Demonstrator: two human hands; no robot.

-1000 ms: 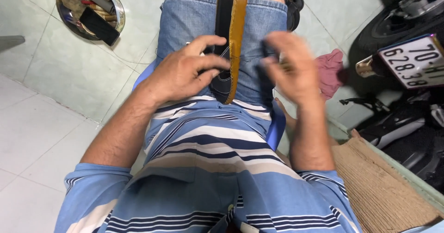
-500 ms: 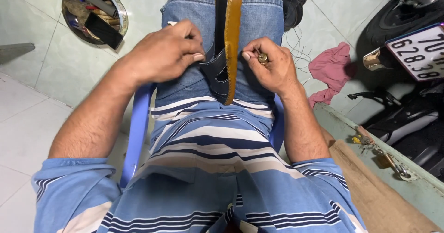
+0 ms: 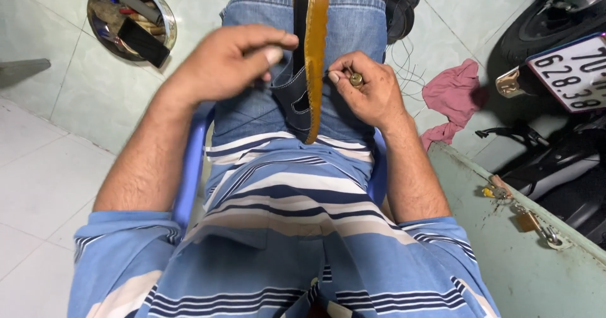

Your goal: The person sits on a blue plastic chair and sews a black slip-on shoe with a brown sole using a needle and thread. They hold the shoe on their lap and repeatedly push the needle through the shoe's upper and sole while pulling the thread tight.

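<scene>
Here is the sandal (image 3: 310,59), clamped upright on edge between the knees, tan sole edge facing up and the dark blue strap (image 3: 291,100) hanging down its left side over the denim shorts (image 3: 252,103). White stitches show along that strap's lower edge, so by the look of it part of the seam is sewn; how much is left I can't judge, since the upper run of the strap is hidden behind the sole.

The right hand (image 3: 372,94) sits right against the sole, thumb and forefinger pinched narrow around a small brass-coloured tool (image 3: 356,79), likely an awl handle, its tip toward the strap. The left hand (image 3: 233,62) hovers on the other side, fingers bunched tight, thumb to fingertips, as if nipping a thread; the thread itself is too fine to make out there, so what it holds I cannot tell.

Moving outward: loose thread (image 3: 404,72) trails on the pale green tiles beside the right knee. A pink rag (image 3: 451,100) lies crumpled further right, near a parked motorbike (image 3: 555,59). Up left, a round metal bowl (image 3: 163,16) holds assorted tools. A blue plastic chair (image 3: 189,166) shows under the arms, and at lower right a padlock with keys (image 3: 527,220) rests on a pale green ledge (image 3: 524,274).
</scene>
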